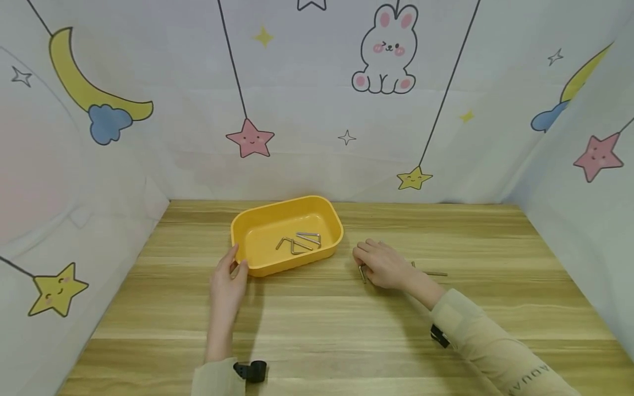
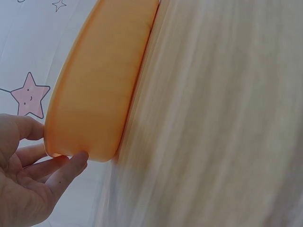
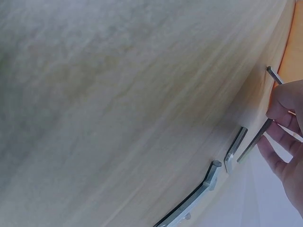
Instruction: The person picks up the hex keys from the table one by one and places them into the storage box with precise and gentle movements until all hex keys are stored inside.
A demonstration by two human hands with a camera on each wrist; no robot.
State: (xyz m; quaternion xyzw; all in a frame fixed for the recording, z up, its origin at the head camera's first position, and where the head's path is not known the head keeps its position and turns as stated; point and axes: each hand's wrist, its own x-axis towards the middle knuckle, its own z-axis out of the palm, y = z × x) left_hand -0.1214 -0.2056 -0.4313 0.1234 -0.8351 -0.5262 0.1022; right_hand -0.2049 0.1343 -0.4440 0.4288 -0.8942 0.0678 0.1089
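My left hand (image 1: 229,281) grips the near left corner of a yellow plastic bin (image 1: 292,265). In the left wrist view, its fingers (image 2: 71,172) lie around that corner, at the bin's outer wall (image 2: 102,90). Several L-shaped hex keys (image 1: 308,237) lie on the bin's floor. To the right of the bin, my right hand (image 1: 383,265) is low over the table and pinches a hex key (image 3: 255,141) between thumb and fingers. Part of that key is hidden behind the fingers. More hex keys (image 3: 189,203) lie on the table beside this hand.
The wooden tabletop (image 1: 317,330) is enclosed by a white printed cloth (image 1: 307,165) at the back and both sides. Just right of my right hand, a loose hex key (image 1: 436,273) lies partly behind the wrist.
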